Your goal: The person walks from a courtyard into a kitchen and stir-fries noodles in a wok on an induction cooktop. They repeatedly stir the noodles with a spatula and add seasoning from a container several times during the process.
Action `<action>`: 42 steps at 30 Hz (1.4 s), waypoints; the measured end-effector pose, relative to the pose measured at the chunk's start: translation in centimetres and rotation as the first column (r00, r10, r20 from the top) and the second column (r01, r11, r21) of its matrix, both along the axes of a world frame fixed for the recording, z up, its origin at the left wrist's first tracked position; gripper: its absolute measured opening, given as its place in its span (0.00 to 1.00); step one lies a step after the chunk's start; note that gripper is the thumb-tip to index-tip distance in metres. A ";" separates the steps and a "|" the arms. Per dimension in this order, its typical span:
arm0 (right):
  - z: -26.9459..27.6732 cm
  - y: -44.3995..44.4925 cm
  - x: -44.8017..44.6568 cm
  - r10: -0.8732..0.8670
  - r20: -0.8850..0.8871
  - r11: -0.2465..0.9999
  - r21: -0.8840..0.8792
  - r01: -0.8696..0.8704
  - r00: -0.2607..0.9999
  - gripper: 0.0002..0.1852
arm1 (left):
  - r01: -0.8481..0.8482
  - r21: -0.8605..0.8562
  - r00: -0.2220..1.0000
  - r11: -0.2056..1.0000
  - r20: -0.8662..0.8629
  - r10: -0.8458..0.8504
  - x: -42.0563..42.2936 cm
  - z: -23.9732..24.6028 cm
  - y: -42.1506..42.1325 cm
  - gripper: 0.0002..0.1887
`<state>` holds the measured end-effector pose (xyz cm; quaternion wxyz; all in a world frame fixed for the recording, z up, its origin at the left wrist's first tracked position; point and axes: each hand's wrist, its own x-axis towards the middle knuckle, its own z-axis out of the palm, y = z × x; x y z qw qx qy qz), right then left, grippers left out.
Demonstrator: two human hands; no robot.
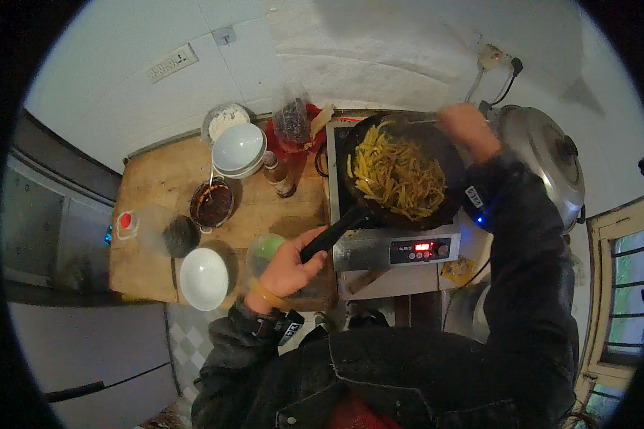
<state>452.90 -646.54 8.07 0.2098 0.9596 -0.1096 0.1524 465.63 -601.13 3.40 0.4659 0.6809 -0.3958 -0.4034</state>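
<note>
My left hand [290, 268] is wrapped around the black handle [330, 236] of a dark wok [456, 177] on an induction cooker [365, 249]. Inside the wok lies a heap of yellowish, strip-cut food [397, 177], browner toward the right. Over the wok's far right rim my right hand [468, 128] is closed around what appears to be the handle of a cooking utensil [421, 118]. Its working end cannot be made out. A blurred clear container with something green [270, 246] lies just beyond my left hand.
Left on the wooden table [150, 182] are a pot of dark sauce [212, 206], stacked white bowls [239, 147], a brown bottle [279, 174], a single white bowl [204, 279] and a red-capped jug [129, 222]. A large lidded metal pot [539, 161] stands right of the wok, below plugged-in cords [502, 64].
</note>
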 end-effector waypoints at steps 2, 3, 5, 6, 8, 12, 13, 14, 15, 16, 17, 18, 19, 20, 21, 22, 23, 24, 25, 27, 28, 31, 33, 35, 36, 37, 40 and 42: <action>-1.0 0.9 1.5 0.068 -0.036 0.998 0.021 -0.067 0.997 0.04 | -0.004 -0.079 1.000 0.997 -0.003 0.004 -0.1 -0.1 0.0 0.25; -1.4 1.8 2.1 0.094 -0.115 0.996 0.005 -0.094 0.989 0.04 | -0.003 -0.063 1.000 0.998 -0.016 0.002 -0.1 -0.1 0.0 0.25; -1.1 4.3 2.0 0.122 -0.269 0.992 -0.001 -0.127 0.955 0.04 | 0.001 -0.035 0.999 0.999 -0.044 -0.002 -0.2 -0.1 0.0 0.25; -0.5 5.6 1.6 0.124 -0.342 0.991 0.004 -0.131 0.931 0.04 | 0.002 -0.028 0.997 1.000 -0.074 -0.004 -0.3 -0.1 0.0 0.25; 1.6 8.1 -0.1 0.162 -0.392 0.985 0.007 -0.173 0.906 0.04 | -0.001 -0.008 0.991 1.000 -0.132 0.000 -0.3 0.0 0.1 0.24; 7.1 12.0 -5.4 0.142 -0.391 0.989 0.008 -0.150 0.910 0.03 | -0.006 0.018 0.997 1.000 -0.072 0.007 -0.4 0.0 0.1 0.24; 8.2 12.8 -6.3 0.117 -0.379 0.992 0.008 -0.123 0.918 0.04 | -0.007 -0.011 0.997 1.000 -0.071 0.006 -0.4 0.0 0.1 0.24; 8.9 13.5 -7.2 0.126 -0.413 0.992 0.054 -0.114 0.902 0.04 | -0.009 -0.029 0.996 1.000 -0.087 0.006 -0.5 0.0 0.1 0.24; 9.4 14.1 -8.1 0.161 -0.422 0.986 0.108 -0.127 0.892 0.04 | -0.010 -0.019 0.997 1.000 -0.081 0.009 -0.5 0.1 0.1 0.24; 9.4 14.6 -8.7 0.198 -0.411 0.977 0.162 -0.142 0.890 0.04 | -0.010 0.004 0.996 1.000 -0.094 0.010 -0.5 0.1 0.0 0.24; 9.0 15.1 -8.9 0.159 -0.445 0.978 0.192 -0.079 0.881 0.04 | -0.016 0.068 0.990 0.998 -0.138 0.025 -0.5 0.2 0.0 0.24; 8.1 15.5 -8.9 0.122 -0.461 0.976 0.218 -0.021 0.879 0.05 | -0.003 0.022 0.995 1.000 -0.103 0.005 -0.5 0.2 0.0 0.24; 7.1 15.7 -8.8 0.088 -0.477 0.969 0.243 0.035 0.874 0.06 | 0.000 0.017 0.995 1.000 -0.098 0.001 -0.4 0.2 0.1 0.24; 6.2 15.6 -8.6 0.108 -0.415 0.967 0.257 0.002 0.904 0.06 | -0.008 0.062 0.991 0.998 -0.131 0.016 -0.5 0.3 0.1 0.24; 5.2 15.3 -8.3 0.131 -0.349 0.962 0.269 -0.034 0.928 0.06 | 0.002 0.022 0.997 1.000 -0.077 0.000 -0.5 0.3 0.2 0.24; 4.4 14.8 -7.9 0.110 -0.326 0.962 0.272 -0.018 0.939 0.06 | 0.002 0.032 0.998 0.999 -0.062 0.000 -0.5 0.2 0.3 0.23; 3.7 14.1 -7.7 0.074 -0.266 0.967 0.256 -0.003 0.961 0.06 | -0.009 0.054 0.996 0.999 -0.092 0.014 -0.6 0.2 0.4 0.23; 3.3 13.4 -7.4 -0.005 -0.251 0.970 0.232 0.065 0.968 0.07 | -0.008 0.044 1.000 0.999 -0.026 0.009 -0.6 0.1 0.5 0.23; 3.0 12.6 -7.2 -0.113 -0.274 0.962 0.211 0.174 0.955 0.07 | -0.019 0.044 1.000 0.999 -0.007 0.019 -0.7 -0.1 0.5 0.23; 3.3 10.7 -7.3 -0.085 -0.246 0.954 0.260 0.150 0.965 0.08 | -0.025 0.018 1.000 1.000 -0.005 0.025 -0.8 -0.4 0.4 0.23; 3.3 10.0 -7.2 -0.103 -0.233 0.948 0.273 0.167 0.967 0.09 | -0.021 -0.012 1.000 1.000 -0.014 0.021 -0.7 -0.5 0.3 0.23; 2.7 9.2 -5.4 -0.011 -0.145 0.934 0.353 0.062 0.989 0.10 | 0.002 -0.021 1.000 1.000 -0.017 -0.002 -0.6 -0.6 0.1 0.24; 1.1 9.9 -2.9 0.067 -0.097 0.901 0.434 -0.018 0.993 0.10 | 0.009 0.000 0.999 1.000 -0.031 -0.009 -0.7 -0.5 0.1 0.24; 0.1 10.5 -1.5 0.088 -0.082 0.885 0.464 -0.040 0.993 0.11 | -0.028 0.036 0.993 0.999 -0.113 0.031 -0.8 -0.3 0.3 0.24; -0.3 11.0 -1.1 0.041 -0.120 0.887 0.462 0.019 0.992 0.11 | -0.013 0.027 0.997 1.000 -0.071 0.015 -1.0 -0.2 0.4 0.24; -0.4 11.3 -1.1 0.021 -0.136 0.884 0.466 0.045 0.990 0.11 | -0.016 0.038 0.997 0.999 -0.079 0.019 -1.1 -0.1 0.5 0.24; 1.3 11.1 -2.5 0.005 -0.217 0.899 0.427 0.091 0.976 0.11 | -0.026 0.005 0.999 1.000 -0.028 0.026 -1.4 0.1 1.1 0.24; 3.9 10.0 -4.7 -0.040 -0.278 0.859 0.480 0.176 0.960 0.11 | -0.045 0.003 0.997 0.999 -0.062 0.045 -1.5 0.1 1.7 0.24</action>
